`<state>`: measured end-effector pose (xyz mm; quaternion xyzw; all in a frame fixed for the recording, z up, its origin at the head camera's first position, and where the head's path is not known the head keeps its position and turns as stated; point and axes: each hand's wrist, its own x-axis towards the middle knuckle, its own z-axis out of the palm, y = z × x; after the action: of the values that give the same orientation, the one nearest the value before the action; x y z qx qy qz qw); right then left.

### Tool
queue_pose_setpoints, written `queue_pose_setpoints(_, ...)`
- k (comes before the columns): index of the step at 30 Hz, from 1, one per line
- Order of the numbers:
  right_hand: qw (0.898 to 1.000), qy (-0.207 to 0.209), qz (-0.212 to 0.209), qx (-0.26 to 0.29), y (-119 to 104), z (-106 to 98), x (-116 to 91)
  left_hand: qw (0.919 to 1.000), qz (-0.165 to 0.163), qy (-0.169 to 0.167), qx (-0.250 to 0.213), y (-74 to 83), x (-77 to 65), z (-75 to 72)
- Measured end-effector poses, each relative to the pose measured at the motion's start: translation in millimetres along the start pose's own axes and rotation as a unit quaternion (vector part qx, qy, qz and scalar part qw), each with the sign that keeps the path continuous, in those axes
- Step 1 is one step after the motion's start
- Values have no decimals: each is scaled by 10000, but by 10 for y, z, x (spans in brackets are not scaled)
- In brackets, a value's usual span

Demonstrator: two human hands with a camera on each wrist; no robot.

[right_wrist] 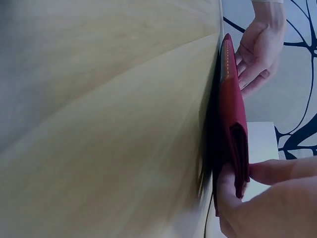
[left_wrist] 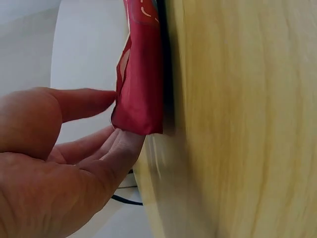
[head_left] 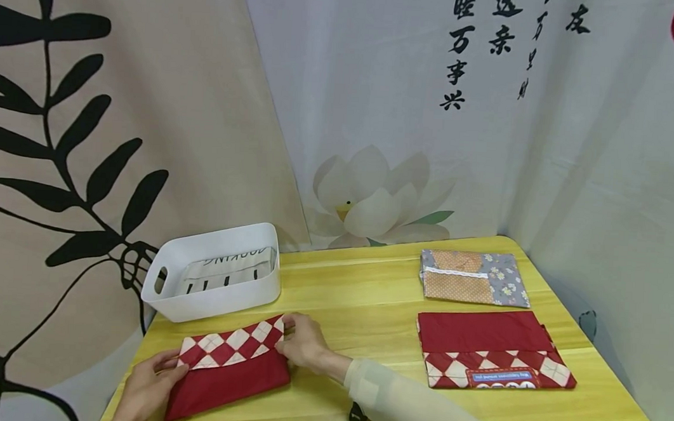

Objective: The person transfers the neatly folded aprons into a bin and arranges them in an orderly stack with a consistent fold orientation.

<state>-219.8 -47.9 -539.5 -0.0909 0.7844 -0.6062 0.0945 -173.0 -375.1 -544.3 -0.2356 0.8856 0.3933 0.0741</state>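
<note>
A folded red cloth point(head_left: 236, 386) with a red-and-white diamond band along its far side is held between both hands at the left of the table. My left hand point(head_left: 147, 385) grips its left end; in the left wrist view the thumb lies on one face and the fingers point(left_wrist: 126, 146) reach under the other. At the far right corner, my right hand point(head_left: 307, 345) pinches the cloth. The right wrist view shows the thumb and fingers on either side of its layered edge point(right_wrist: 240, 144). There the cloth stands close over the tabletop.
Behind the hands, a white plastic basket point(head_left: 217, 306) holds a folded pale cloth point(head_left: 231, 270) with lettering. A second folded red cloth point(head_left: 479, 332) and a folded grey floral cloth point(head_left: 507, 280) lie on the right of the yellow wooden table point(head_left: 356, 288). A small black object point(head_left: 357, 415) sits by the right forearm.
</note>
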Motion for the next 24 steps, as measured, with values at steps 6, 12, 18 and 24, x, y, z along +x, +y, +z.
queue_pose_setpoints(6, 9997, 200, -115, 109, 33, -42, 23, 9992, 310, 200, -137, 42, 0, 54)
queue_pose_setpoints(12, 9994, 281, -81, 179, 45, -137, 5, 9964, 708, 429, -187, 95, -46, 72)
queue_pose_setpoints(18, 9993, 307, -140, 139, 35, -239, -33, 9941, 814, 616, -368, 161, -109, 97)
queue_pose_setpoints(24, 9991, 347, -184, 169, -28, -339, -55, 9910, 895, 842, -536, 258, -169, 104)
